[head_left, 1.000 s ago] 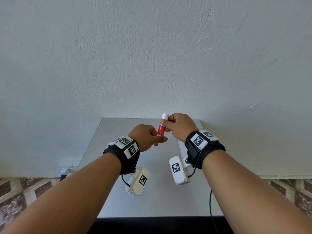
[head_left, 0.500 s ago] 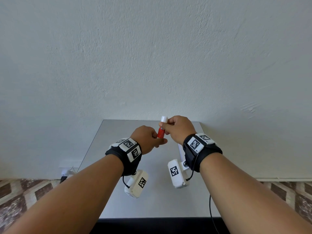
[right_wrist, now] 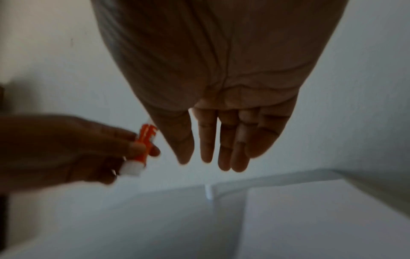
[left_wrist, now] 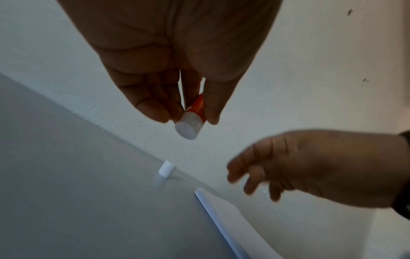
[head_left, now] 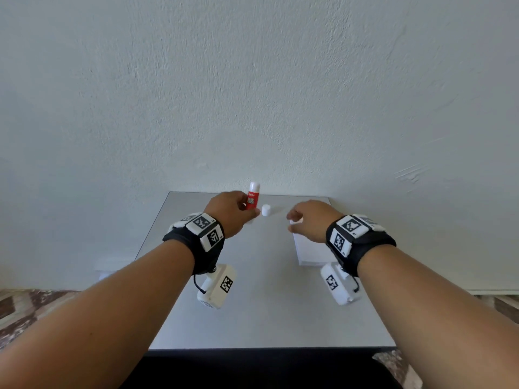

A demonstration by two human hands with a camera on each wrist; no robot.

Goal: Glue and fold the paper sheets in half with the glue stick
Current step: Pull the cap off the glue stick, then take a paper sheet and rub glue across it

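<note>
White paper sheets (head_left: 310, 249) lie stacked on my grey worktop (head_left: 261, 290), below my right hand (head_left: 310, 220), whose fingers (right_wrist: 207, 140) hang straight, holding nothing. My left hand (head_left: 229, 211) pinches the red glue stick (head_left: 252, 196) upright; its small white cap (head_left: 266, 210) stands between my hands.

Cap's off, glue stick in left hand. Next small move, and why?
Probably bring the right hand down onto the paper stack to take the top sheet: it is open and empty above the stack, while the left hand grips the glue stick and the cap stands on the table.
</note>
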